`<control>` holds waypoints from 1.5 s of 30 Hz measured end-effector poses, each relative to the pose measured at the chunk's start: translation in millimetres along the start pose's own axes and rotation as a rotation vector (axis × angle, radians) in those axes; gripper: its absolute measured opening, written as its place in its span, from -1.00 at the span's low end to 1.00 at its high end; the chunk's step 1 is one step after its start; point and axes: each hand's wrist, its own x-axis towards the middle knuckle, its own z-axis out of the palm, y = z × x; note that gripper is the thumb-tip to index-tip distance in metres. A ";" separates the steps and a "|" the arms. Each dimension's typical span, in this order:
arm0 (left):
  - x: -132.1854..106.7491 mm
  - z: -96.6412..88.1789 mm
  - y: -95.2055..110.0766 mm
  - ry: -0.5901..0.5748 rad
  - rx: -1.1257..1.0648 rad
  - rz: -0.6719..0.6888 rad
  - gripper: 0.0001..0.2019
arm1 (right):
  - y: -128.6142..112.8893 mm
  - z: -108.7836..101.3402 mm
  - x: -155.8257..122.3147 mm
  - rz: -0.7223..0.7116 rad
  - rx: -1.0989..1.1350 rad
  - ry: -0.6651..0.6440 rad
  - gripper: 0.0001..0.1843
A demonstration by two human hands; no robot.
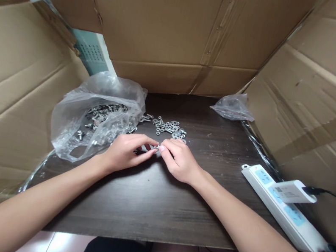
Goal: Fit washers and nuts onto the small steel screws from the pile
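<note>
Fingertip work: the left hand [129, 151] and right hand [179, 161] met at a small metal part [158, 147], seemingly to turn or fit it; the next move called, it seemed, for steady pinching.
Left hand: thumb and fingers drawn together, gripping the part.
Right hand: thumb and forefinger closed on its other side.
Nuts, bolts and washers [169, 131]: loose on the desk [141, 207], just beyond both hands.
Plastic bag [65, 119]: beside the left hand, bagged bolts [107, 113] inside.

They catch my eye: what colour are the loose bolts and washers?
The loose bolts and washers are silvery grey, best seen in the head view.
</note>
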 end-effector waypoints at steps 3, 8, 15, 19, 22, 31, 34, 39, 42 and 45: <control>-1.1 -0.1 -0.8 -0.014 -0.001 -0.010 -0.86 | 0.0 0.5 -0.3 -0.012 0.002 0.014 -0.65; -1.8 -0.1 -1.5 -0.036 -0.007 -0.025 -0.84 | 0.4 1.8 -0.9 -0.016 0.003 0.004 -0.63; -1.3 -1.3 1.1 -0.048 -0.019 -0.041 -0.87 | -0.7 0.3 -0.9 -0.005 0.027 -0.014 -0.64; -1.5 -2.1 2.1 -0.060 -0.044 -0.053 -0.88 | -1.7 -0.8 -0.7 -0.015 0.061 -0.016 -0.65; -1.0 -2.6 2.9 -0.062 -0.058 -0.051 -0.88 | -2.1 -1.0 -0.8 -0.012 0.070 -0.017 -0.67; -1.1 -3.7 3.5 -0.069 -0.071 -0.046 -0.88 | -1.6 -1.6 -1.8 -0.023 0.094 -0.015 -0.70; -1.5 -3.7 2.9 -0.068 -0.078 -0.047 -0.89 | -1.6 -1.7 -1.8 -0.020 0.099 -0.021 -0.71; -1.5 -3.5 2.3 -0.059 -0.080 -0.031 -0.90 | -2.0 -1.0 -1.8 -0.033 0.111 -0.020 -0.73; -1.6 -3.1 1.9 -0.050 -0.068 -0.025 -0.91 | -1.9 -0.6 -2.0 -0.034 0.119 -0.013 -0.75; -2.0 -2.7 1.7 -0.041 -0.054 -0.036 -0.93 | -1.7 -0.6 -2.1 -0.034 0.131 -0.006 -0.77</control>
